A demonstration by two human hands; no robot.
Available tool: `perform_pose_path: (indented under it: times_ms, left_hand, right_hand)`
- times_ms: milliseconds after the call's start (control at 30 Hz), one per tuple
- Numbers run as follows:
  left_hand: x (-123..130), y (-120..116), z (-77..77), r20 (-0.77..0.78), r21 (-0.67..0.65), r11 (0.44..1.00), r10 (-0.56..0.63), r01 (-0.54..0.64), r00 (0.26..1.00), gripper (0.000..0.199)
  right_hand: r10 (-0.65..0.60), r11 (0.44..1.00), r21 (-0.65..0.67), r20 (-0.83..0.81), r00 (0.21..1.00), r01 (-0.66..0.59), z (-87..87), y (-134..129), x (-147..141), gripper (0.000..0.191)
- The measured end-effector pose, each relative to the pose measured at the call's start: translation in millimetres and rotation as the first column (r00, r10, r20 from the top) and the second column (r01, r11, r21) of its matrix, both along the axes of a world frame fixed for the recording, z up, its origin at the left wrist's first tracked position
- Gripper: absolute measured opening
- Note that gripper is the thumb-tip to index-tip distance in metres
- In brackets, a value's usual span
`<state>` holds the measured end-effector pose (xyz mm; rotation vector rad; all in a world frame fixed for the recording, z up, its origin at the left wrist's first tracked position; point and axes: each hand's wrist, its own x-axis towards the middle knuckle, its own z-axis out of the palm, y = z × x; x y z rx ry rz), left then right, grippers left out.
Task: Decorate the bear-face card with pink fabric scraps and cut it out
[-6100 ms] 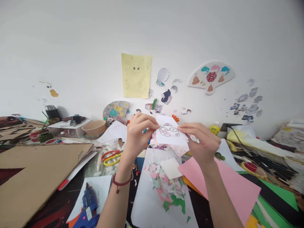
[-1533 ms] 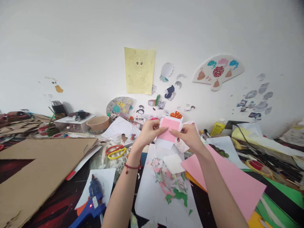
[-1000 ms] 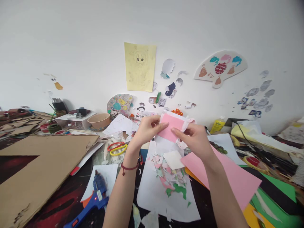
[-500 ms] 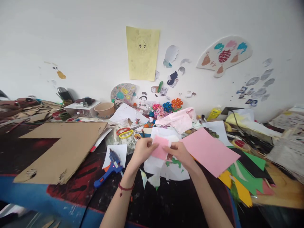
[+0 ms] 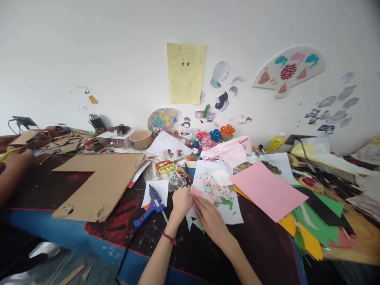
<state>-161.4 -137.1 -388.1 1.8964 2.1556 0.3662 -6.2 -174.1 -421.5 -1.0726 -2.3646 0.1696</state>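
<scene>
My left hand [image 5: 181, 201] is closed on the left edge of a small pink paper piece [image 5: 196, 192], mostly hidden by the hands. My right hand [image 5: 210, 215] meets it from the right, long fingers pressed together against the same piece, thumb out of sight. Both hands are low over the near left part of a white sheet [image 5: 237, 211]. Pink, white and green paper scraps [image 5: 218, 190] lie scattered on that sheet. Left of my hands, a blue glue gun [image 5: 152, 206] rests partly on a small white paper [image 5: 162, 191].
A big cardboard piece [image 5: 109, 182] lies at left, red-and-yellow-handled scissors [image 5: 166, 166] behind the glue gun. At right are a large pink sheet [image 5: 267, 190] and green sheets [image 5: 323, 235]. Another person's hand [image 5: 19, 162] holds yellow-handled scissors [image 5: 10, 152] at far left.
My hands have come down and left with the small pink paper, uncovering the scraps on the white sheet. The view has turned left, and another person's hand has appeared there.
</scene>
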Motion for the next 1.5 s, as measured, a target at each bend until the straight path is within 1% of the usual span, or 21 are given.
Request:
perform_pose_path:
  times_ms: [67,167,300,467,633,733,833,900,967,1033,1067,1133,1200,1267,1300,1333,1367,1433,1467,1500]
  left_hand:
    - [1.6,-2.4,-0.1,-0.042,0.012,1.0,-0.014,0.014,0.999,0.02]
    - [4.5,-6.2,3.1,-0.098,0.037,0.999,-0.028,0.032,0.995,0.019]
    - [10.6,-9.3,10.5,-0.172,0.082,0.996,-0.014,0.028,0.985,0.019]
    - [15.4,-11.2,14.7,-0.242,0.122,0.992,0.014,0.016,0.97,0.023]
    - [16.5,-13.4,12.6,-0.265,0.131,0.991,0.006,0.03,0.964,0.025]
    - [17.2,-12.9,12.3,-0.266,0.13,0.991,0.01,0.026,0.964,0.021]
    - [17.7,-11.6,12.9,-0.267,0.129,0.991,0.008,0.028,0.964,0.019]
    - [17.8,-10.9,13.0,-0.27,0.13,0.991,0.011,0.025,0.963,0.02]
    - [18.3,-10.7,12.2,-0.269,0.132,0.991,0.016,0.02,0.963,0.021]
    - [19.1,-10.8,11.3,-0.264,0.138,0.99,0.019,0.018,0.964,0.022]
    - [19.6,-10.9,11.3,-0.261,0.144,0.989,0.021,0.018,0.965,0.022]
    - [20.2,-11.2,13.7,-0.245,0.174,0.985,0.023,0.02,0.969,0.022]
    - [19.2,-12.8,21.1,-0.197,0.239,0.971,0.03,0.018,0.98,0.022]
    - [15.7,-18.2,34.2,-0.103,0.352,0.936,0.036,0.002,0.994,0.018]
    - [12.9,-22.9,42.3,-0.045,0.428,0.904,0.036,-0.014,0.998,0.016]
    - [9.6,-29.3,50.9,0.012,0.522,0.852,0.032,-0.033,0.999,0.013]
    - [6.0,-37.2,59.3,0.057,0.624,0.78,0.022,-0.053,0.998,0.01]
    - [-0.6,-56.0,73.6,0.101,0.806,0.586,0.001,-0.082,0.995,0.01]
    - [-3.0,-65.7,78.6,0.102,0.852,0.517,-0.013,-0.081,0.995,0.014]
    - [-4.6,-74.9,81.8,0.102,0.87,0.488,-0.039,-0.07,0.994,0.02]
  right_hand:
    - [0.008,1.0,0.024,0.007,1.0,-0.008,-5.7,2.5,-2.1,0.043]
    - [0.001,0.998,0.065,-0.036,0.999,0.001,-12.0,4.1,-3.4,0.042]
    - [-0.011,0.995,0.101,-0.043,0.999,0.015,-13.9,4.7,-6.6,0.042]
    - [-0.012,0.991,0.133,-0.012,1.0,0.014,-9.4,8.4,-9.7,0.038]
    - [-0.015,0.998,0.061,-0.048,0.999,0.018,-1.8,13.0,-10.3,0.034]
    - [-0.015,0.999,0.034,-0.081,0.997,0.018,6.3,12.4,-2.5,0.036]
    - [-0.089,0.996,-0.008,-0.157,0.984,0.089,15.7,8.3,20.6,0.039]
    - [-0.201,0.98,-0.04,-0.227,0.953,0.197,20.2,3.6,44.4,0.038]
    - [-0.333,0.941,-0.042,-0.302,0.894,0.336,22.3,-2.0,71.8,0.034]
    - [-0.429,0.895,-0.039,-0.351,0.832,0.445,22.6,-7.8,98.7,0.032]
    - [-0.473,0.865,-0.025,-0.37,0.8,0.5,22.3,-10.3,111.0,0.031]
    - [-0.514,0.82,0.04,-0.387,0.765,0.571,21.2,-14.1,132.5,0.03]
    - [-0.518,0.788,0.13,-0.389,0.762,0.602,18.8,-15.4,149.8,0.029]
    - [-0.531,0.76,0.221,-0.332,0.78,0.612,14.6,-14.0,163.8,0.032]
    - [-0.546,0.749,0.262,-0.277,0.791,0.609,11.9,-12.4,169.8,0.036]
    - [-0.563,0.74,0.299,-0.215,0.798,0.603,9.0,-10.2,175.3,0.041]
    - [-0.579,0.733,0.332,-0.152,0.801,0.593,6.0,-7.5,180.2,0.046]
    - [-0.604,0.724,0.383,-0.05,0.795,0.574,0.1,-1.5,188.5,0.052]
    - [-0.61,0.721,0.402,-0.019,0.792,0.564,-2.5,1.6,192.1,0.053]
    - [-0.611,0.72,0.417,0.003,0.792,0.555,-5.0,4.4,195.5,0.052]
